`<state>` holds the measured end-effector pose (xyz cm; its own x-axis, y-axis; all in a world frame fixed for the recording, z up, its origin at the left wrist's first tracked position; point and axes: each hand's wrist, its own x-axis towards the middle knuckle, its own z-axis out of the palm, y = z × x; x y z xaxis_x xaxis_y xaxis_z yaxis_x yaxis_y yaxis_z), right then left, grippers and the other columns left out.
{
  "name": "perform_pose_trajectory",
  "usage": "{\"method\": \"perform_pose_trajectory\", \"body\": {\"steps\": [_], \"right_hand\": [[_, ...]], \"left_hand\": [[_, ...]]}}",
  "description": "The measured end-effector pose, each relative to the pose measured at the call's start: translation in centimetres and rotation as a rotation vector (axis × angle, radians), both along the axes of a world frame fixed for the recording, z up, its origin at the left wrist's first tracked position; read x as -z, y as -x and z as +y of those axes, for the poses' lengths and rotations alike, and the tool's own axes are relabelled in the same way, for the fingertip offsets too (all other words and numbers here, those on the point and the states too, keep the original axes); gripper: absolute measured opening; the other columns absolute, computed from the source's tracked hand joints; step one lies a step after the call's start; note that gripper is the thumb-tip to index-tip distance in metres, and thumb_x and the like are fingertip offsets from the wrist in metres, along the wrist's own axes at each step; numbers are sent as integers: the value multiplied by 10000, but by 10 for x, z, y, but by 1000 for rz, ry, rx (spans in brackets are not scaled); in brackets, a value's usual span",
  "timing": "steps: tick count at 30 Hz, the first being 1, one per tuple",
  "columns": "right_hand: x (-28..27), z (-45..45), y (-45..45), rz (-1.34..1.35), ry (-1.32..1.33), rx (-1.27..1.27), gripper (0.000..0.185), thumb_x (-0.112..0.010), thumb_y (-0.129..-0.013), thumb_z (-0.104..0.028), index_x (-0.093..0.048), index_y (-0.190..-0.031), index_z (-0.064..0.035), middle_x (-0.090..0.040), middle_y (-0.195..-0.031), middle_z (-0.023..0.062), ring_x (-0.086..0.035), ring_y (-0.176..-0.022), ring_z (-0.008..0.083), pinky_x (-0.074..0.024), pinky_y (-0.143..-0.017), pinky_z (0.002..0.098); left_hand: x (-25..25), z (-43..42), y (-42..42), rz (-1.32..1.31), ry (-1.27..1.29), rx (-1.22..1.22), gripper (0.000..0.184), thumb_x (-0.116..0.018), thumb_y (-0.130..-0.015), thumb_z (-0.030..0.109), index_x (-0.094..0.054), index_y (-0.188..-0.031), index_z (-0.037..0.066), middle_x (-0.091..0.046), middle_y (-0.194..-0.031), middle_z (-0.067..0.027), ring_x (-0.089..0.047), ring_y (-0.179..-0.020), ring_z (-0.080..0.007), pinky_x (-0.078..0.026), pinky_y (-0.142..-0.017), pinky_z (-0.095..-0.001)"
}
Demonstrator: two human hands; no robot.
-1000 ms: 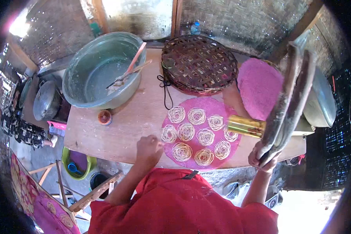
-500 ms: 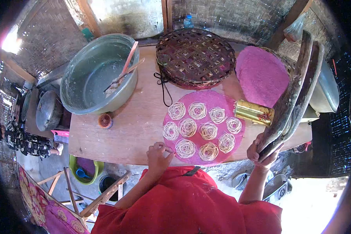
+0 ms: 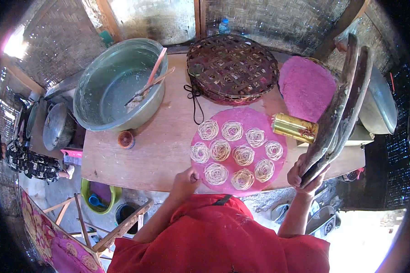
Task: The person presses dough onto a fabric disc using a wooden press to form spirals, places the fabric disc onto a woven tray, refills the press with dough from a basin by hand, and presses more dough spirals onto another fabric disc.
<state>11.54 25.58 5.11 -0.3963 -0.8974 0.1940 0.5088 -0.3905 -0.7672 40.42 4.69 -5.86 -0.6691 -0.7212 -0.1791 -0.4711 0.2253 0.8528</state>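
My right hand (image 3: 308,176) grips the lower ends of two long wooden handles (image 3: 339,113), which rise to the upper right. A gold cylinder (image 3: 295,128) sticks out leftward from the handles, above the right side of a round pink sheet (image 3: 239,118). Several pale noodle-like nests (image 3: 243,155) are spread over that sheet. At the sheet's lower left edge, my left hand (image 3: 186,183) is closed with curled fingers; whether anything small is inside them is hidden.
A large green basin (image 3: 89,75) with long-handled tools stands back left, a small red-topped jar (image 3: 125,139) in front. A woven round basket (image 3: 232,68) sits behind the sheet, a pink mound (image 3: 305,88) to its right. Another person (image 3: 32,160) is at the far left.
The handles and gold cylinder have swung from over the sheet's right edge slightly up and right. My left hand has shifted right and its fingers have curled in. The view has moved a little.
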Motion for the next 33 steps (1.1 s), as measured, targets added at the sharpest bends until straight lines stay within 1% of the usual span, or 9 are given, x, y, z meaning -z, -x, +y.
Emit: {"method": "perform_pose_trajectory", "body": {"steps": [13, 18, 22, 25, 27, 28, 30, 31, 33], "right_hand": [[5, 2, -7, 13, -85, 70, 837, -338, -788, -763, -471, -1013, 32, -411, -499, 45, -359, -349, 124, -264, -330, 244], [5, 12, -9, 90, -258, 73, 879, -278, -769, -798, -488, -978, 31, -421, -506, 39, -356, -352, 129, -258, -344, 255], [12, 18, -19, 12, -418, -38, 866, -325, -774, -783, -506, -988, 37, -443, -520, 47, -370, -390, 130, -284, -366, 262], [10, 20, -28, 88, -456, -178, 770, -428, -789, -724, -528, -912, 30, -447, -530, 46, -393, -405, 127, -305, -373, 253], [-2, 24, -33, 84, -632, -226, 710, -421, -825, -682, -519, -923, 15, -484, -572, 64, -433, -435, 136, -339, -396, 263], [-8, 24, -34, 88, -633, -219, 710, -421, -825, -682, -519, -923, 15, -484, -572, 64, -433, -435, 136, -339, -396, 263], [-20, 22, -34, -149, -677, -400, 656, -382, -869, -635, -509, -959, 2, -527, -629, 91, -463, -470, 139, -374, -431, 272], [-37, 13, -38, -50, -721, -410, 674, -296, -899, -627, -526, -990, 0, -521, -641, 96, -461, -495, 143, -376, -448, 291], [-25, 11, -36, -75, -869, -341, 671, -261, -912, -614, -533, -991, -5, -524, -640, 97, -457, -489, 143, -374, -447, 285]], "left_hand": [[2, -155, -15, -72, 419, -180, 180, -589, -725, 70, -415, -752, 33, -569, -695, -155, -573, -636, -281, -449, -596, -367], [-22, -165, 21, -173, 899, -126, 287, -625, -780, 86, -514, -1033, 13, -596, -1015, -196, -595, -941, -274, -467, -796, -346], [-136, -111, 103, 726, 77, 113, 613, -623, -855, 357, -348, -1300, 38, -510, -1261, -146, -523, -1124, -272, -441, -928, -409], [-189, -69, 146, 1020, -269, 272, 695, -527, -883, 481, -261, -1359, 50, -460, -1315, -178, -523, -1134, -272, -413, -968, -427], [-204, -50, 163, 1192, -860, 317, 681, -379, -864, 652, -452, -1172, 49, -600, -1049, -132, -598, -914, -238, -450, -866, -407], [-192, -53, 170, 1195, -864, 324, 681, -379, -864, 652, -452, -1172, 49, -600, -1049, -132, -598, -914, -238, -450, -866, -407], [-157, -60, 187, 1317, -1314, 546, 694, -269, -813, 762, -508, -829, 110, -523, -656, -7, -520, -622, -170, -430, -681, -338], [-161, -51, 189, 1205, -1369, 243, 649, -275, -787, 792, -381, -637, 170, -305, -503, 67, -352, -487, -110, -338, -581, -279], [-104, -61, 204, 1228, -1524, 291, 634, -300, -796, 774, -388, -641, 166, -338, -511, 67, -353, -468, -96, -341, -572, -275]]}}
